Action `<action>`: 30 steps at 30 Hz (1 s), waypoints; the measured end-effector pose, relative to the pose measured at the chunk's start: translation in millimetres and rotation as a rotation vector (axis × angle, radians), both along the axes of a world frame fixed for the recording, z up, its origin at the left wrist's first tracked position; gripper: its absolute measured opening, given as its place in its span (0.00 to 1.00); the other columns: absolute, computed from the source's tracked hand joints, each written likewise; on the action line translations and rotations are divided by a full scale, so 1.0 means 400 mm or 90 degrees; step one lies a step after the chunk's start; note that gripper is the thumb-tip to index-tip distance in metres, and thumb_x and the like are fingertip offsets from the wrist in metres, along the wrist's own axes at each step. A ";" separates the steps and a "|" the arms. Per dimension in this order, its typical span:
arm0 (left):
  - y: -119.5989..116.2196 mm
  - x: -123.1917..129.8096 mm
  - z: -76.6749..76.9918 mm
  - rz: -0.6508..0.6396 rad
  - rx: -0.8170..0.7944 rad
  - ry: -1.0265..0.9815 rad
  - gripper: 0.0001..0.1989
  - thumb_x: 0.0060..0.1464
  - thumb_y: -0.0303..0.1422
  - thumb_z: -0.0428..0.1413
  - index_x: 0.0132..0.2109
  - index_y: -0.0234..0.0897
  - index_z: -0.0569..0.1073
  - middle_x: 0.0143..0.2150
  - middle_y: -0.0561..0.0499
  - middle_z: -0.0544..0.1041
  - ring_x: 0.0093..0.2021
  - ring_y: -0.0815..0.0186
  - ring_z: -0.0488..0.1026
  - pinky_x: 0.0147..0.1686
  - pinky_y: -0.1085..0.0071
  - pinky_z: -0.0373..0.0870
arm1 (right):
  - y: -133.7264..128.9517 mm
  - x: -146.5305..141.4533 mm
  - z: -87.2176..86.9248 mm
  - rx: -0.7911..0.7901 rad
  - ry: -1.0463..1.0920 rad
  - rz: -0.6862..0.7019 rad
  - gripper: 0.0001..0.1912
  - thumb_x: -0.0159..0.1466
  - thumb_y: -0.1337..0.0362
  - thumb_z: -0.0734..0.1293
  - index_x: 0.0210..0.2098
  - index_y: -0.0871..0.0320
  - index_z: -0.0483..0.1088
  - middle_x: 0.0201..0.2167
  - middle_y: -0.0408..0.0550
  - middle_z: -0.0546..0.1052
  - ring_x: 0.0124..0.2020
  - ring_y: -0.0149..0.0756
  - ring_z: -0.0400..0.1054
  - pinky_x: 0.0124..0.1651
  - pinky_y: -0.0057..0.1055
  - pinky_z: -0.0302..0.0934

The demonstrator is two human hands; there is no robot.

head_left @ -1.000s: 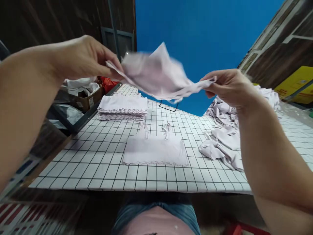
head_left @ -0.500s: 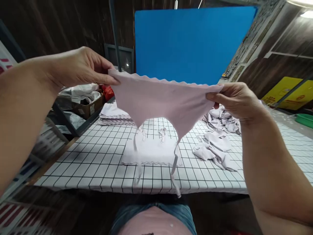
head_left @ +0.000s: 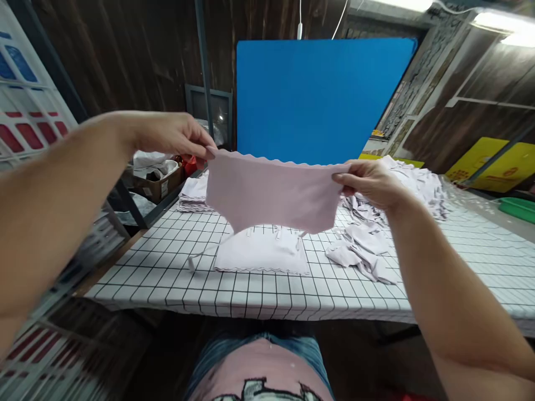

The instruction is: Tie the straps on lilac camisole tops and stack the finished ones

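A pale pink strappy bra top (head_left: 271,192) hangs upside down, stretched between my two hands, its scalloped hem uppermost. My left hand (head_left: 186,136) pinches one end of the hem between thumb and fingers. At the other end, my right hand (head_left: 363,179) has the hem in a similar pinch. The thin straps trail down at the garment's lower edge; one swings out to the left. Just below and behind it, a flat stack of similar tops (head_left: 261,256) lies on the checked table (head_left: 163,281), partly hidden by the held one.
Loose tops (head_left: 361,250) lie crumpled on the right, with a larger heap (head_left: 418,184) behind them. A folded pile (head_left: 194,195) sits at the back left. Beyond the table stands a blue board (head_left: 317,100). A green basin (head_left: 518,209) is at far right, plastic crates (head_left: 31,111) at left.
Both hands have come closer together, and the bra top is less stretched and lower over the stack. Its straps, which hung straight down, now swing outward. The camera view has shifted slightly.
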State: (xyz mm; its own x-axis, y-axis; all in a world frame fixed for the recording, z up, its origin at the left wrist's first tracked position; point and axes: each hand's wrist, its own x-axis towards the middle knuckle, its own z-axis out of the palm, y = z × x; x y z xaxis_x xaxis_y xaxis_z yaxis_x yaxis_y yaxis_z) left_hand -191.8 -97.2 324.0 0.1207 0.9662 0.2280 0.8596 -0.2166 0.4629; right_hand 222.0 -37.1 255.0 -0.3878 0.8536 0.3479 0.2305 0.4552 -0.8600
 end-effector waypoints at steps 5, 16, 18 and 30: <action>0.128 0.066 -0.062 0.041 -0.088 0.060 0.15 0.54 0.36 0.57 0.44 0.30 0.79 0.29 0.57 0.79 0.33 0.75 0.72 0.41 0.79 0.68 | 0.176 -0.077 -0.092 -0.087 0.066 -0.098 0.12 0.54 0.64 0.76 0.30 0.61 0.70 0.25 0.44 0.76 0.24 0.26 0.73 0.27 0.22 0.70; 0.082 0.066 -0.173 0.072 0.201 0.111 0.21 0.58 0.40 0.50 0.50 0.30 0.76 0.41 0.53 0.78 0.38 0.71 0.70 0.43 0.74 0.68 | 0.130 -0.062 -0.139 0.136 0.034 -0.107 0.07 0.61 0.62 0.71 0.38 0.58 0.73 0.32 0.46 0.77 0.35 0.31 0.72 0.39 0.31 0.70; 0.040 0.055 -0.297 0.035 0.168 0.116 0.16 0.58 0.36 0.51 0.46 0.31 0.77 0.41 0.50 0.78 0.38 0.68 0.72 0.44 0.70 0.69 | 0.073 -0.044 -0.262 0.098 -0.049 -0.093 0.08 0.62 0.60 0.70 0.37 0.58 0.74 0.33 0.47 0.77 0.34 0.33 0.71 0.38 0.34 0.70; -0.144 0.016 -0.746 -0.058 0.088 0.027 0.09 0.56 0.31 0.52 0.41 0.41 0.75 0.45 0.48 0.78 0.49 0.59 0.75 0.53 0.63 0.71 | -0.094 -0.006 -0.617 0.102 -0.191 0.029 0.15 0.60 0.76 0.62 0.42 0.56 0.74 0.40 0.49 0.77 0.45 0.39 0.71 0.50 0.39 0.66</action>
